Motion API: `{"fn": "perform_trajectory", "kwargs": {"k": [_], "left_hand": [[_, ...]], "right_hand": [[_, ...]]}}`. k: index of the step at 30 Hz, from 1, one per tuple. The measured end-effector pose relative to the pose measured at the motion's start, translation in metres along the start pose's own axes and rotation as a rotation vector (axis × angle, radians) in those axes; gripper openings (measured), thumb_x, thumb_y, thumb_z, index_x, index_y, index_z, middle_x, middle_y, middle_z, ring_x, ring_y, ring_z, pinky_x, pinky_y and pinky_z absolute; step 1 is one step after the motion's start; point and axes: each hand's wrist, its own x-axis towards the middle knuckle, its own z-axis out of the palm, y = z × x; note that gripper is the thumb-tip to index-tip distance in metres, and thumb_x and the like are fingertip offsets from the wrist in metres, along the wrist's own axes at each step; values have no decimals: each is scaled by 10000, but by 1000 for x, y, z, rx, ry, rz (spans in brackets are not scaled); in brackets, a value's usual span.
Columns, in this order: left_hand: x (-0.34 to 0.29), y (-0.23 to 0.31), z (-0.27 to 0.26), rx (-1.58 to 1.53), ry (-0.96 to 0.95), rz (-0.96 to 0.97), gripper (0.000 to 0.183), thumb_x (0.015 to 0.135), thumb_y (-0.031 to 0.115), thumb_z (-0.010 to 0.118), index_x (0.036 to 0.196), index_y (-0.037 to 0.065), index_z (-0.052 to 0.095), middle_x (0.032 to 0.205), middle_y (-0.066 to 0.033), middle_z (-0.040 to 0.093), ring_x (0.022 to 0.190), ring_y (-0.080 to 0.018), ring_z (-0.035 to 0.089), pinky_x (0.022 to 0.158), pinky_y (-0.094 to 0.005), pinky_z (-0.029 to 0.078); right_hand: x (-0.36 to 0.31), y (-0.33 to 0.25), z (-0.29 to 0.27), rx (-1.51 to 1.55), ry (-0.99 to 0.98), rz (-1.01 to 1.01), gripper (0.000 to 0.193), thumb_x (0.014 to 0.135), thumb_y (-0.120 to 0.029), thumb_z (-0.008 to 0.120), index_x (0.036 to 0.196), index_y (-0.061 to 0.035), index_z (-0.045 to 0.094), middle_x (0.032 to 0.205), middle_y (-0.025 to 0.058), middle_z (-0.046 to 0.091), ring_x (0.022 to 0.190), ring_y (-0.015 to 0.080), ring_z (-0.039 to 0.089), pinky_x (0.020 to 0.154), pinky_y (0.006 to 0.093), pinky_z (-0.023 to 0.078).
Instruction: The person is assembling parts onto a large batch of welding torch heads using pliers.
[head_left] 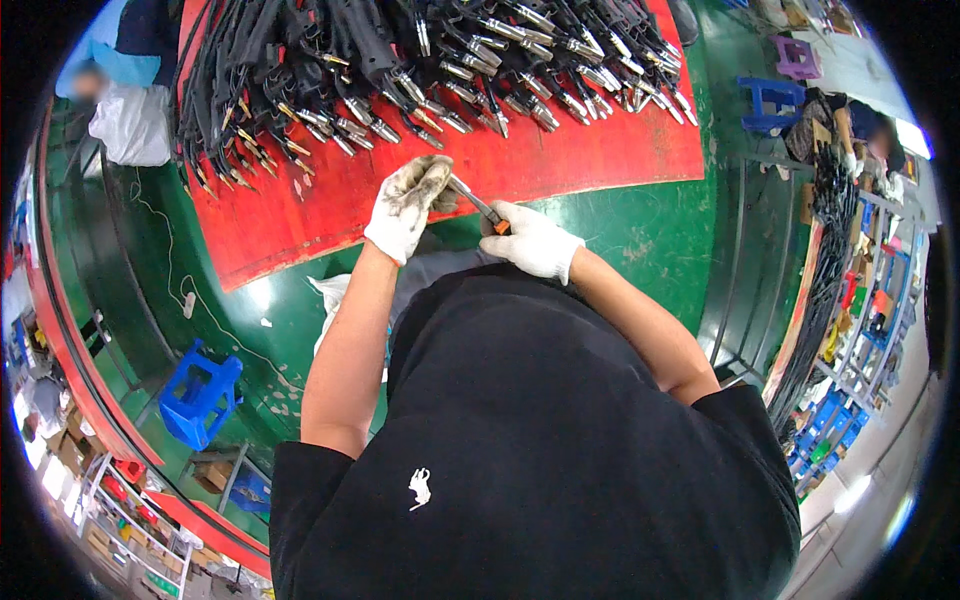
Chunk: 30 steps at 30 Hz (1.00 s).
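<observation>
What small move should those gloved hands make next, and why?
Perhaps steady the left hand and gently nudge the slim metal tool with the right hand, since the tool points toward the left hand; contact there is too small to judge.

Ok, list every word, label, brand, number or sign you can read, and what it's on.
None can be read.
Black shirt: a small white emblem, no letters I can make out.
Tool in the right hand: too small to tell.
Blue shelving at right: too small and blurred to read.
</observation>
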Motion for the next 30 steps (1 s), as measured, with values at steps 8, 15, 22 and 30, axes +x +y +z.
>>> {"fn": "perform_trajectory", "kwargs": {"k": [8, 15, 22, 30], "left_hand": [[0, -15, -16, -181, 355, 24, 238, 1009, 214, 570, 1157, 41, 638, 973, -79, 680, 816, -176, 655, 735, -356, 572], [7, -3, -15, -359, 370, -81, 265, 995, 254, 574, 1164, 57, 623, 907, -69, 644, 781, -201, 635, 700, -379, 572], [5, -14, -31, -605, 378, -77, 271, 986, 261, 598, 1131, 32, 588, 948, -118, 633, 809, -243, 639, 702, -388, 575], [-60, -76, -46, -737, 528, 194, 467, 876, -39, 607, 1324, -45, 475, 1141, -187, 579, 1058, -342, 619, 945, -482, 549]], "right_hand": [[8, -1, -7, -218, 1, -23, 395, 912, -334, 615, 1169, -33, 605, 1112, 246, 680, 1087, 392, 650, 931, 435, 501], [33, -12, -23, -186, 260, -68, 360, 910, -318, 626, 1133, -36, 621, 1055, 236, 694, 1012, 396, 664, 909, 426, 508], [47, 3, -20, -52, 186, -134, 362, 911, -314, 653, 1127, -26, 616, 932, 173, 686, 844, 286, 664, 790, 382, 518], [44, 42, -15, 164, 46, -25, 280, 938, -233, 673, 1098, -24, 574, 757, 24, 547, 602, 117, 522, 536, 307, 437]]}}
